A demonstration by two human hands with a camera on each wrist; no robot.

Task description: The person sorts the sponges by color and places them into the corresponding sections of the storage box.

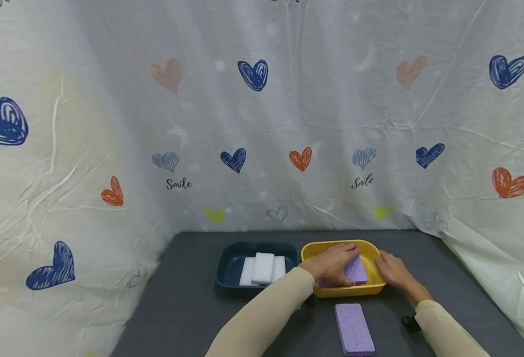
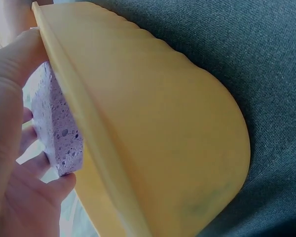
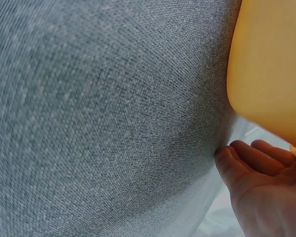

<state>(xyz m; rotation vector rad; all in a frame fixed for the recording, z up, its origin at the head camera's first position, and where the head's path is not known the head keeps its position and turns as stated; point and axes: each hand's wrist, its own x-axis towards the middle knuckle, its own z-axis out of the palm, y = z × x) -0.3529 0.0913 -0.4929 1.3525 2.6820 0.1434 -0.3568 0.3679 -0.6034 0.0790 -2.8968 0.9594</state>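
Note:
A yellow plastic tray (image 1: 351, 291) stands on the dark grey tabletop. My left hand (image 1: 335, 263) reaches into it and holds a purple sponge (image 1: 357, 271) between thumb and fingers; in the left wrist view the porous sponge (image 2: 59, 118) shows behind the tray's rim. A bit of purple also shows beneath that hand, mostly hidden. My right hand (image 1: 393, 270) grips the tray's right rim, and the right wrist view shows its fingers (image 3: 259, 158) against the outside. In front of the tray, a second purple sponge (image 1: 355, 329) lies flat on the table.
Left of the yellow tray stands a dark teal tray (image 1: 226, 270) holding several white sponge blocks (image 1: 263, 267). A white curtain (image 1: 262, 124) printed with hearts hangs behind the table and along both sides.

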